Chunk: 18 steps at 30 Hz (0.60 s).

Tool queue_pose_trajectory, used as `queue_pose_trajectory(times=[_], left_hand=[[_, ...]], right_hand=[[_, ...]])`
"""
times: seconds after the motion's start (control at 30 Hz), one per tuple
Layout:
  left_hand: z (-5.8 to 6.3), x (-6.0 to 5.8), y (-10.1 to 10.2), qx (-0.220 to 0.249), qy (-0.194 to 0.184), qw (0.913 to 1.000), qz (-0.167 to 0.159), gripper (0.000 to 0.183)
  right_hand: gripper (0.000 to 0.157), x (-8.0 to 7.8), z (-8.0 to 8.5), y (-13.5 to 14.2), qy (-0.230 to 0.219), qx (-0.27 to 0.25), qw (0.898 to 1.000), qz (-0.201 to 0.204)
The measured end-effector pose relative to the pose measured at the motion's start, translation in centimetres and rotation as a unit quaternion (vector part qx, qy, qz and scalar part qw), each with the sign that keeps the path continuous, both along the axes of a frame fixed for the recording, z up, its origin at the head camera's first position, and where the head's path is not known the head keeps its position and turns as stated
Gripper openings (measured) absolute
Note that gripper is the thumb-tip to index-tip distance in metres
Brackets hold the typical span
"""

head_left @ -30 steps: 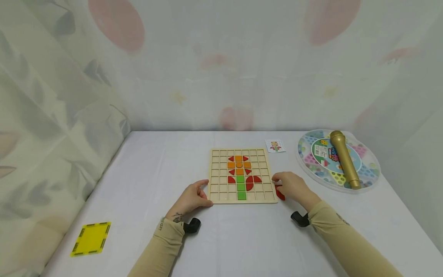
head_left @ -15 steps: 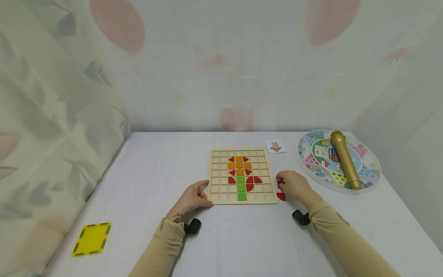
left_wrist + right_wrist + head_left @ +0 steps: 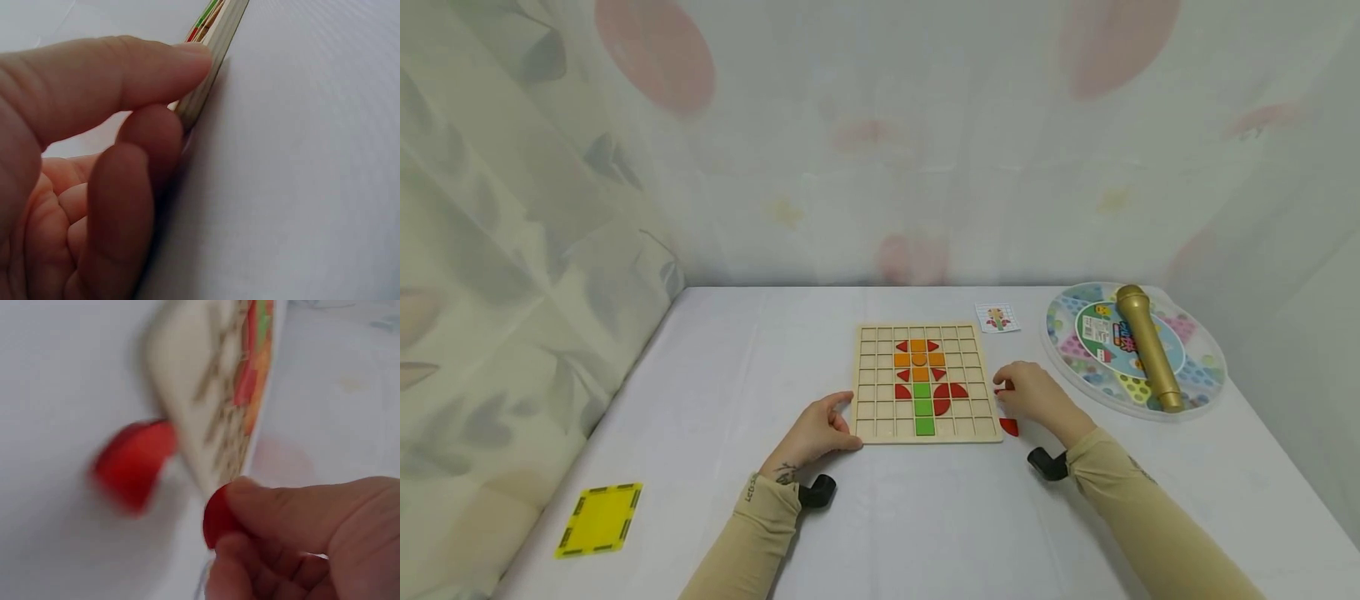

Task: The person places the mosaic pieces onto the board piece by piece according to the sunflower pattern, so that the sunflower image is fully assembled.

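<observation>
A square wooden grid board (image 3: 878,417) lies on the white table, bearing an arrangement of orange, green and red pieces. My left hand (image 3: 811,432) holds its near left corner, the thumb at the near edge and a finger against the left side. In the left wrist view, the thumb (image 3: 112,78) touches the board's edge (image 3: 215,59). Beside the right edge, my right hand (image 3: 1039,400) pinches a red curved-edged piece (image 3: 219,517) between thumb and fingers. Another red quarter-round piece (image 3: 1009,427) rests on the table near the board's right corner, blurred in the right wrist view.
A small printed card (image 3: 997,317) with a matching-looking pattern lies behind the board. To the right is a round clear case (image 3: 1075,375) with a gold microphone (image 3: 1150,346) on top. A yellow square frame-edged tile (image 3: 599,519) lies at front left.
My right hand has lifted one red piece from beside the board and shifted slightly away from me, leaving the other red piece uncovered. The left hand and board have stayed put.
</observation>
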<state>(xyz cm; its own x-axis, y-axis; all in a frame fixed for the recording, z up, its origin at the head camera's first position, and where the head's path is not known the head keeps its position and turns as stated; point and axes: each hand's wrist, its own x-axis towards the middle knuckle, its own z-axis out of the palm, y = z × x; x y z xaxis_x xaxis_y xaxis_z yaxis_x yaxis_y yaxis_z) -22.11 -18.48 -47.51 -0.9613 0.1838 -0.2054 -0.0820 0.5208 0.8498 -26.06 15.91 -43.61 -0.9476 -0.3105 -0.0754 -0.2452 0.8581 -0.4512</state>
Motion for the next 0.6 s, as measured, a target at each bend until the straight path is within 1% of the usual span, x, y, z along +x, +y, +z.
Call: queue_pose_trajectory(times=[0.1, 0.17, 0.23, 0.33, 0.43, 0.57, 0.6], left_hand=[[0.0, 0.0, 0.0, -0.004, 0.002, 1.0000, -0.002, 0.086], [-0.1, 0.0, 0.0, -0.006, 0.003, 1.0000, -0.002, 0.086], [0.0, 0.1, -0.1, -0.005, 0.002, 1.0000, -0.001, 0.086], [0.0, 0.1, -0.1, -0.001, 0.002, 1.0000, -0.003, 0.086], [0.0, 0.1, -0.1, 0.001, 0.002, 1.0000, -0.008, 0.085], [0.1, 0.1, -0.2, -0.001, 0.003, 0.9999, -0.011, 0.085], [0.1, 0.1, -0.2, 0.000, 0.004, 0.9999, -0.011, 0.085]], right_hand=[[0.027, -0.4, 1.0, -1.5, 0.019, -0.043, 0.999, 0.018], [0.028, -0.7, 1.7, -3.0, 0.030, -0.070, 0.996, 0.036], [0.026, -1.0, 2.4, -4.7, 0.035, -0.091, 0.994, 0.048], [0.020, -1.4, 2.9, -7.3, 0.033, -0.119, 0.991, 0.059], [0.014, -1.7, 2.8, -9.5, 0.014, -0.146, 0.988, 0.057], [0.002, -2.2, 2.0, -11.9, 0.007, -0.160, 0.983, 0.086], [0.006, -2.2, 1.8, -12.4, 0.002, -0.161, 0.983, 0.093]])
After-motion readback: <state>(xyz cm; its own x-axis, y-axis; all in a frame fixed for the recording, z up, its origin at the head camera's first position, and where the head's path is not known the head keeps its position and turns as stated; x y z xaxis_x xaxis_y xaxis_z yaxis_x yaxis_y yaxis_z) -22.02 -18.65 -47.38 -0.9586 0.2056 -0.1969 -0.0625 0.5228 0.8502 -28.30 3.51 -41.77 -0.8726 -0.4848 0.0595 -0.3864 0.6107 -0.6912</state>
